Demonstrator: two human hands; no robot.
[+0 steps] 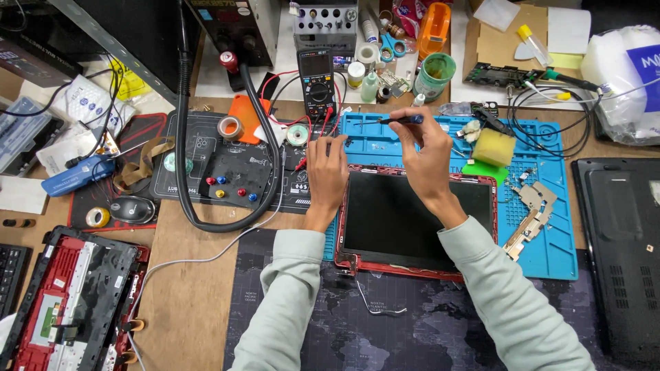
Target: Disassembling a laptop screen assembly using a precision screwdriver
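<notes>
A laptop screen panel (405,220) in a red frame lies face up on a blue work mat (550,240). My left hand (326,172) rests on the panel's upper left corner, fingers closed against the frame. My right hand (423,154) hovers over the panel's top edge and grips a small dark screwdriver (402,119) held level, tip pointing left. Small screws lie on the mat just beyond my hands.
A multimeter (317,81) with red leads stands behind. A black cable loop (227,172) lies over a dark mat at left. A red laptop base (69,295) sits at lower left, a black laptop shell (622,233) at right, metal hinges (533,213) and a yellow sponge (493,147) on the mat.
</notes>
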